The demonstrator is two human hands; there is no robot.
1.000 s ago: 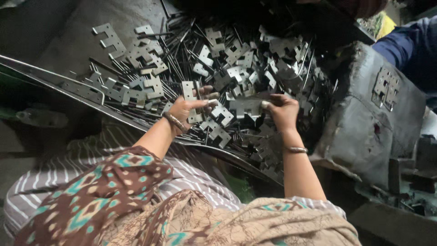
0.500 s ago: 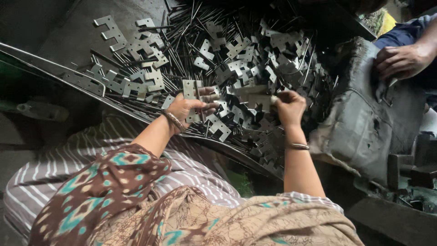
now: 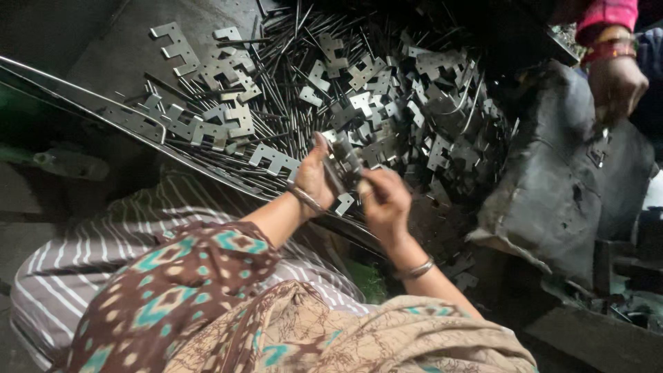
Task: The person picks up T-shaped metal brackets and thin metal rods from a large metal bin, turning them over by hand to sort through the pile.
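Observation:
My left hand (image 3: 315, 176) and my right hand (image 3: 385, 200) meet over the near edge of a heap of stamped metal plates (image 3: 359, 90). Together they grip a small stack of notched metal plates (image 3: 344, 157), the left hand closed around its left side, the right hand pinching its lower end with a thin metal pin. Both wrists wear bangles. Long thin metal pins (image 3: 290, 41) lie mixed through the heap. The plates are flat, grey, with square notches.
The heap rests on a dark metal tray (image 3: 90, 107) whose rim runs diagonally past my lap. A dark lumpy block (image 3: 559, 186) stands at the right. Another person's hand (image 3: 615, 83), with a pink sleeve and bangles, reaches down over that block.
My two hands have come together from apart, lifting a stack of plates off the heap. The other person's hand at the right has shifted over the dark block.

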